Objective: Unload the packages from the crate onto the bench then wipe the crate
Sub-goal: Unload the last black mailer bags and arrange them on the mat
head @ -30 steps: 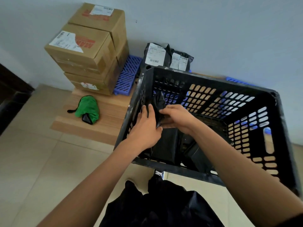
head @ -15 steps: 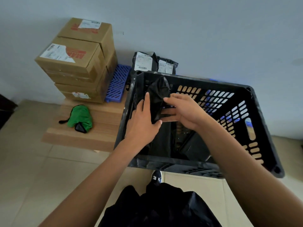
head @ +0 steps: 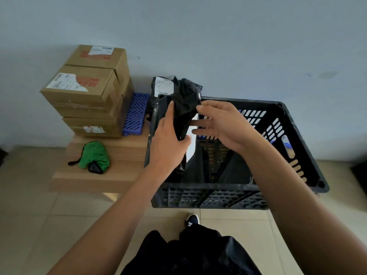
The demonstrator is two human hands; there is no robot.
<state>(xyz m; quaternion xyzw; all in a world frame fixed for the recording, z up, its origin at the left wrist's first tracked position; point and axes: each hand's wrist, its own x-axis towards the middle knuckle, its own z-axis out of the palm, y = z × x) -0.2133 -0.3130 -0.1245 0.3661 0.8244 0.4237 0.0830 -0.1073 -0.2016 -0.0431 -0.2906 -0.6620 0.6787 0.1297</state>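
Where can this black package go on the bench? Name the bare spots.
Bare wood on the bench lies between the green pouch and the crate, and along the front edge below the pouch. The back is crowded: cardboard boxes, blue grid, labelled black packages.

A plain pale blue-grey wall (head: 218, 36), faintly scuffed, is seen behind. The floor (head: 29, 225) is laid with beige tiles. A low wooden bench (head: 123, 155) is set against the wall. Soft, even light is noted.

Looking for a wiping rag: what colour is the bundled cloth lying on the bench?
Green cloth with a black corner, on the wooden bench; head view.
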